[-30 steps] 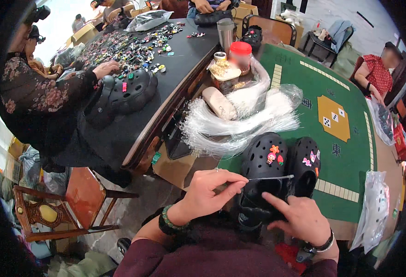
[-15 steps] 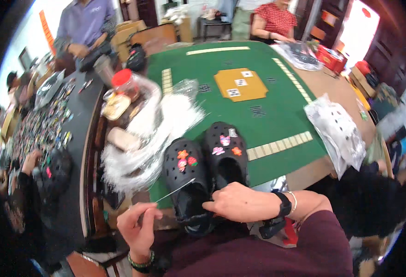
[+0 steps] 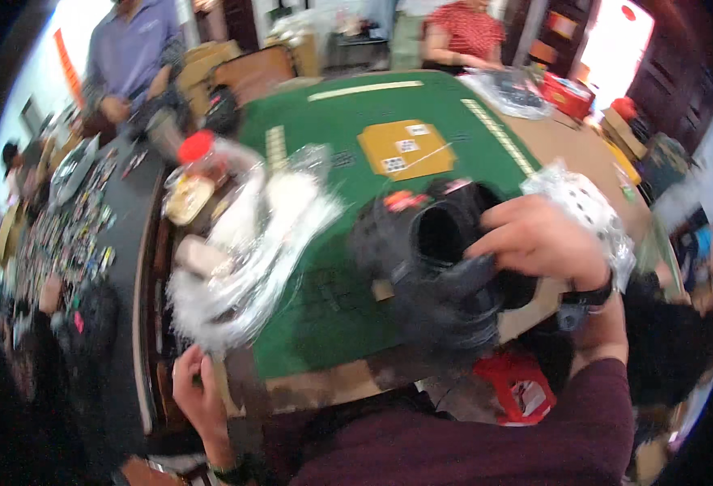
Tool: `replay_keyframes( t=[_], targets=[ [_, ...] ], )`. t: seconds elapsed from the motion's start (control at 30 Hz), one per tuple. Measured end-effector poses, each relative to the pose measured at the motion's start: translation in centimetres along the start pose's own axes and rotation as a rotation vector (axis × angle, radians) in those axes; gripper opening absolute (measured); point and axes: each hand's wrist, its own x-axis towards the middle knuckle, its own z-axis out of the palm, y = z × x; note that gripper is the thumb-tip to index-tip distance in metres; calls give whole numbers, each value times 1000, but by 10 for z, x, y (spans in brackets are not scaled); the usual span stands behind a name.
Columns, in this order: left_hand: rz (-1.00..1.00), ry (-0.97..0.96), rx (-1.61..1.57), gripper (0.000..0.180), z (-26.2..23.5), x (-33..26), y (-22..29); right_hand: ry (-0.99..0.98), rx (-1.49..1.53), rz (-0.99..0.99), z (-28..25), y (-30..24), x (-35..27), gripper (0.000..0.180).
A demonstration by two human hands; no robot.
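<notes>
A pair of black clogs (image 3: 445, 275), blurred by motion, is tilted above the near side of the green table. My right hand (image 3: 534, 239) is closed on the heel part of one clog. Orange charms (image 3: 405, 200) show on a toe. At the near left table corner, my left hand (image 3: 198, 389) is raised with its fingers loosely bent and apart, and I see nothing in it. Just beyond it lies a plastic bag of thin white strips (image 3: 235, 296). A thin white strip (image 3: 427, 158) shows across the yellow square at the table's middle.
A jar with a red lid (image 3: 198, 150) stands at the left. White clogs in clear plastic (image 3: 583, 202) lie at the right edge. Many small colourful charms (image 3: 69, 235) cover the dark side table (image 3: 134, 283). Two people sit across the table; another person's hand (image 3: 50, 293) is at left.
The clogs have lifted off the table and swung right in my right hand. My left hand has drawn left and down, and the thin strip it held is no longer in it.
</notes>
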Motion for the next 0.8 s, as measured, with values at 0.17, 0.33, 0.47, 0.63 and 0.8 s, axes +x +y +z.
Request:
replay_keyframes(
  t=[0.17, 0.33, 0.47, 0.63, 0.8],
  targets=[
    [96, 93, 394, 42, -13, -11, -31, 104, -401, 311, -20, 95, -24, 26],
    [-90, 108, 607, 73, -10, -13, -49, 395, -242, 444, -5, 283, -41, 31],
    [-227, 76, 601, 88, -3, -7, -51, 338, -401, 466, 29, 383, -54, 33],
    [-276, 62, 725, 107, 10, 1, -42, -155, -462, 751, 91, 401, -64, 34],
    [-336, 40, 758, 112, 24, 11, -45, 75, -242, 746, 102, 389, -69, 50]
  ],
)
